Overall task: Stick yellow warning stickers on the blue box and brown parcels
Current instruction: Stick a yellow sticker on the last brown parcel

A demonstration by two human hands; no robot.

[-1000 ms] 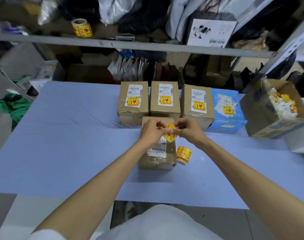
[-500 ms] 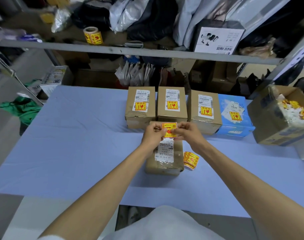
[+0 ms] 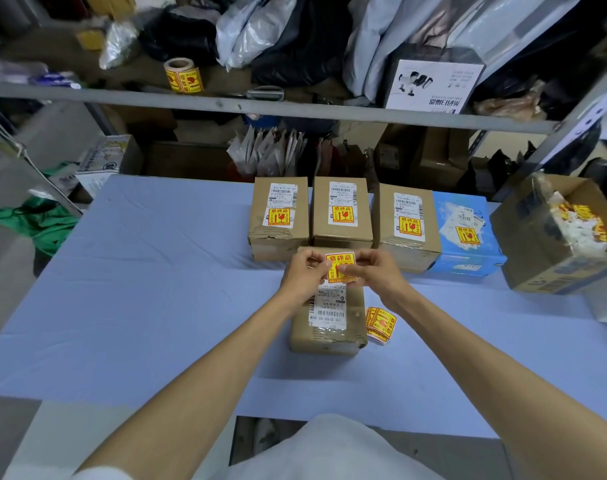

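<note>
Right now the left hand [image 3: 304, 277] and right hand [image 3: 378, 275] each pinch a side edge of one yellow warning sticker [image 3: 340, 263], holding it flat just above the far end of the unstickered brown parcel [image 3: 329, 337] at frame centre. The likeliest slip is the sticker clinging to a fingertip or curling onto itself when one hand lets go. Laid too low it would cover the white shipping label [image 3: 328, 308], and since neither hand steadies the parcel, it could skid on the counter [image 3: 156, 289] toward the loose stickers [image 3: 381, 323] just right of it; behind, three brown parcels [image 3: 342, 216] and the blue box [image 3: 468, 237] look done.
</note>
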